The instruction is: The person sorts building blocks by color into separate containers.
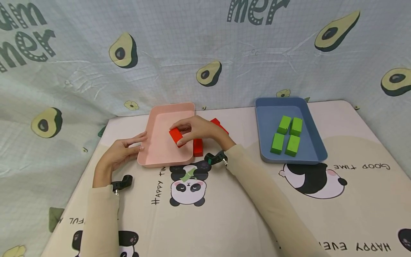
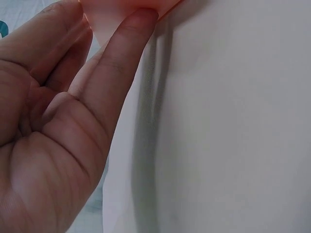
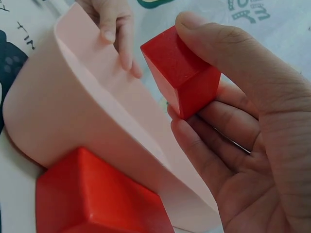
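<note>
My right hand [image 1: 200,129] pinches a red block [image 1: 175,137] between thumb and fingers. The block is held up over the pink tray [image 1: 160,150]. In the right wrist view the thumb lies on the top of the held block [image 3: 177,68] and fingers reach under it. My left hand [image 1: 123,151] touches the left rim of the pink tray with nearly straight fingers. Another red block [image 1: 198,147] lies against the tray's right side. More red [image 1: 218,123] shows behind my right hand, partly hidden by it.
A blue tray [image 1: 264,142] stands to the right with several green blocks [image 1: 284,125] in it. The table carries a cloth printed with pandas [image 1: 187,191]. Behind the trays hangs a pale sheet [image 1: 173,43] with avocado prints.
</note>
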`<state>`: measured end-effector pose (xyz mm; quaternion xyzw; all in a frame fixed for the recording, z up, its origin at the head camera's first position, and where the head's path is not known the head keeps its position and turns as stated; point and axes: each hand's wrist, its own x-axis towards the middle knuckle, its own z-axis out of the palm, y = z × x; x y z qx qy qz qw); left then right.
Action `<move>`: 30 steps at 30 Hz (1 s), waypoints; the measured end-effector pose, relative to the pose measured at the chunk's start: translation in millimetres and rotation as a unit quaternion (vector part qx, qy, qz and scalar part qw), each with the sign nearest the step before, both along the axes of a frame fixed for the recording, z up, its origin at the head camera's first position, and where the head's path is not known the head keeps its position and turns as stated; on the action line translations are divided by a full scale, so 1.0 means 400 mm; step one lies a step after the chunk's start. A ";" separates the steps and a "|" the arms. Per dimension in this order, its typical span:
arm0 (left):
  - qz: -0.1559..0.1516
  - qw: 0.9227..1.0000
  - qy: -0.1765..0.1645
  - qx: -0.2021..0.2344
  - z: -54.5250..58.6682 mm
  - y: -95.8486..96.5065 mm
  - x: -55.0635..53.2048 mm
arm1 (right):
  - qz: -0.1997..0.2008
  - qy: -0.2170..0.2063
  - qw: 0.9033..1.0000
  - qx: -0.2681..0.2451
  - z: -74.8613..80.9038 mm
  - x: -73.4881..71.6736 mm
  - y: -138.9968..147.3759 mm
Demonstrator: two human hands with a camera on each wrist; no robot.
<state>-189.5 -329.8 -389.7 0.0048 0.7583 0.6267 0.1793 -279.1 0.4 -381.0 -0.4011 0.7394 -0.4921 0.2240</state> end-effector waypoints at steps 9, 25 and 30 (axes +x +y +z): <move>0.008 1.000 0.003 -0.004 -0.001 -0.003 0.002 | 0.011 -0.015 1.000 0.016 0.009 -0.016 -0.017; 0.005 1.000 0.018 -0.017 -0.001 0.008 0.010 | 0.005 -0.020 0.999 0.033 -0.004 -0.017 -0.026; 0.005 1.000 0.018 -0.023 -0.003 0.008 0.011 | 0.002 0.002 0.999 0.051 0.000 -0.018 -0.029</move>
